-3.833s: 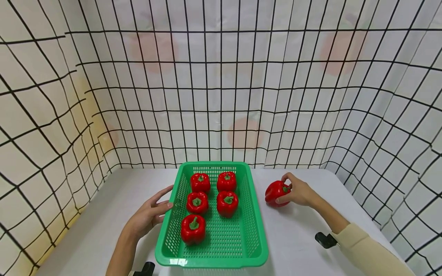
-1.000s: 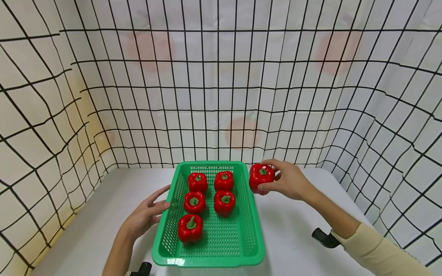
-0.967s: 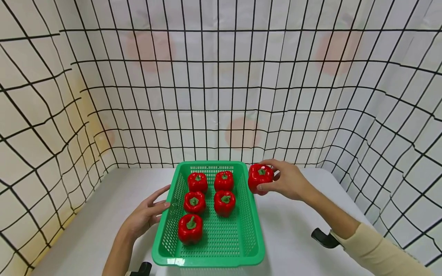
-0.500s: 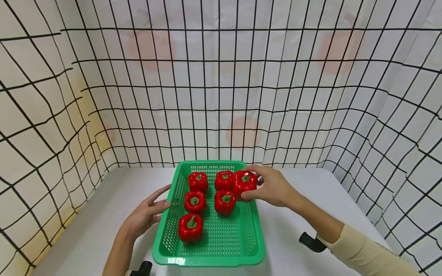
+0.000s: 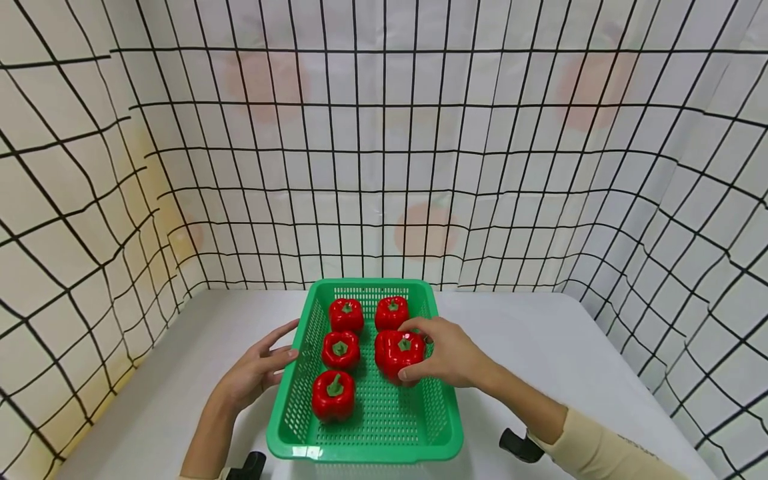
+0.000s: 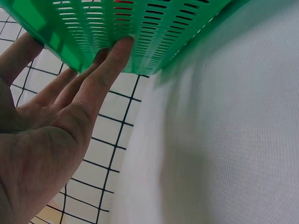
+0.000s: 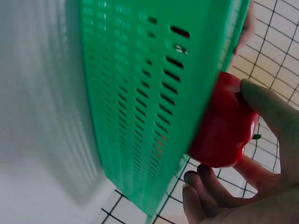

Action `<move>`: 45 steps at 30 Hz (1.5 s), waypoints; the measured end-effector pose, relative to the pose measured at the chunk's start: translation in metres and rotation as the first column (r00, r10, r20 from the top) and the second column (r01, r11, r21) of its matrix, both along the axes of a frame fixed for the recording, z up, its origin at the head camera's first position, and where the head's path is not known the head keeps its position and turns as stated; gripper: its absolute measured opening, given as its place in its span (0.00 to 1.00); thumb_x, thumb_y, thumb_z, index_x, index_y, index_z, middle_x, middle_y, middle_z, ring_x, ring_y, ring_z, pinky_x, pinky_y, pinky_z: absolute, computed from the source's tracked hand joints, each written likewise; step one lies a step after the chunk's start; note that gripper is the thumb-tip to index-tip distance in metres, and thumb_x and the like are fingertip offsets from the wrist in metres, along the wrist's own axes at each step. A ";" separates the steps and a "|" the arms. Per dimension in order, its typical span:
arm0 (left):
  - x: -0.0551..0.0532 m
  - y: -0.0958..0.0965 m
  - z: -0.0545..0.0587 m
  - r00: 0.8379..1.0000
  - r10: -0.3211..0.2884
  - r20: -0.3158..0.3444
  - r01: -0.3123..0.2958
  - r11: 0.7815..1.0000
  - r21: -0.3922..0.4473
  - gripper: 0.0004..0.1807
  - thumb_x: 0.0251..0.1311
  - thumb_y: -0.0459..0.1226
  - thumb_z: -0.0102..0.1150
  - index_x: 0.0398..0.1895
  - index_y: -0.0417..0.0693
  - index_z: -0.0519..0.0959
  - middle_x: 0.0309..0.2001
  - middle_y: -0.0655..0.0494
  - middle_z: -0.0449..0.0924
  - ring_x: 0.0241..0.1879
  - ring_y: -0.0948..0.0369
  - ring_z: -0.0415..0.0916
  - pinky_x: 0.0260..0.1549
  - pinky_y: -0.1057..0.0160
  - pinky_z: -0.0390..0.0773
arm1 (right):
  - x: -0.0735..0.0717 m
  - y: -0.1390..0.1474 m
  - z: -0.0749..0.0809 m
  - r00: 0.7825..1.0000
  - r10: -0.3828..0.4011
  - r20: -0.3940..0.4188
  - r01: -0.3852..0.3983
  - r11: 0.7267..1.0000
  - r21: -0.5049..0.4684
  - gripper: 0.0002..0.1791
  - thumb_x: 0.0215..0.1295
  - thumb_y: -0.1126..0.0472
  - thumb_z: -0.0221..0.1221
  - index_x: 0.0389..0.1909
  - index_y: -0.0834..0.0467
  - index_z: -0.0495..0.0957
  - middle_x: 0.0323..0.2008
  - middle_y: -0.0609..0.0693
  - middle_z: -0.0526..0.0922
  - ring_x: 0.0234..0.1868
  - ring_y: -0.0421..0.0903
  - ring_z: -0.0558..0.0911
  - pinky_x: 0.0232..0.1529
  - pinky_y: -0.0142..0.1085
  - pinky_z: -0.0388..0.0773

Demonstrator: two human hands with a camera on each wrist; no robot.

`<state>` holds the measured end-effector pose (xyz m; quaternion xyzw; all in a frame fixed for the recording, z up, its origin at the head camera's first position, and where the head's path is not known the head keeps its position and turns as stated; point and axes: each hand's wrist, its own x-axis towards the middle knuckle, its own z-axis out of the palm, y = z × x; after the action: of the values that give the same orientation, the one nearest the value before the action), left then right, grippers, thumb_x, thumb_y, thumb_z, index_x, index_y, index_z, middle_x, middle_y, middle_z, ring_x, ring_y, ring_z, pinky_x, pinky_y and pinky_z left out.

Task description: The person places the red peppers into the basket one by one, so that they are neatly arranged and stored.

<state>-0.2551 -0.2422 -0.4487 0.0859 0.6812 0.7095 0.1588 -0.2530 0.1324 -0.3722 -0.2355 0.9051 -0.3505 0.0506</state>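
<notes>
My right hand [image 5: 447, 355] holds a red bell pepper [image 5: 402, 360] over the right half of a green plastic basket [image 5: 366, 455]. In the right wrist view the thumb and fingers grip that bell pepper [image 7: 224, 126] from both sides, at the height of the basket's rim, its green stem pointing away from the basket. Another pepper beneath or behind it is mostly hidden. The basket's left column has peppers at the back [image 5: 346, 315], middle [image 5: 341, 351] and front [image 5: 333, 397]; one pepper [image 5: 392, 313] stands at back right. My left hand [image 5: 255, 370], fingers extended, touches the basket's left wall.
A white tabletop [image 5: 516, 320] lies under the basket. Black wire grid [image 5: 384, 173] over white sheeting encloses the back and both sides. A black wrist camera [image 5: 521, 445] sits under the right sleeve, another [image 5: 249, 465] by the left wrist.
My right hand has picked up the pepper from the table right of the basket, carried it left over the rim and brought it above the right column. The left hand has stayed at the basket's side.
</notes>
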 end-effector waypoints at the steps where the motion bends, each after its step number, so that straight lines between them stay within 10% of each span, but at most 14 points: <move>1: 0.000 0.000 0.000 1.000 0.001 0.000 -0.001 1.000 0.000 0.42 0.72 0.41 0.56 0.83 0.60 0.47 0.70 0.38 0.71 0.56 0.45 0.83 0.53 0.46 0.83 | 0.001 -0.001 -0.002 1.000 0.004 0.002 -0.004 1.000 0.003 0.36 0.48 0.48 0.77 0.60 0.48 0.77 0.52 0.49 0.80 0.53 0.51 0.77 0.39 0.39 0.88; 24: 0.000 0.002 0.000 1.000 0.010 0.009 -0.010 1.000 0.014 0.42 0.72 0.40 0.57 0.83 0.59 0.47 0.70 0.37 0.70 0.56 0.45 0.83 0.53 0.47 0.83 | 0.014 -0.015 -0.035 0.998 0.060 -0.002 -0.060 0.996 0.062 0.39 0.49 0.43 0.77 0.63 0.50 0.77 0.56 0.53 0.79 0.60 0.54 0.73 0.44 0.49 0.87; 45: 0.002 0.002 0.001 1.000 0.015 0.001 -0.015 1.000 0.018 0.42 0.72 0.40 0.58 0.83 0.59 0.48 0.69 0.37 0.72 0.56 0.43 0.83 0.53 0.47 0.83 | 0.019 -0.016 -0.048 0.980 0.070 -0.187 -0.034 0.981 0.193 0.36 0.46 0.38 0.75 0.57 0.44 0.79 0.56 0.48 0.83 0.61 0.49 0.77 0.56 0.47 0.72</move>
<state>-0.2532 -0.2401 -0.4479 0.0820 0.6753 0.7168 0.1531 -0.2344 0.1161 -0.4200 -0.2862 0.9284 -0.2369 -0.0062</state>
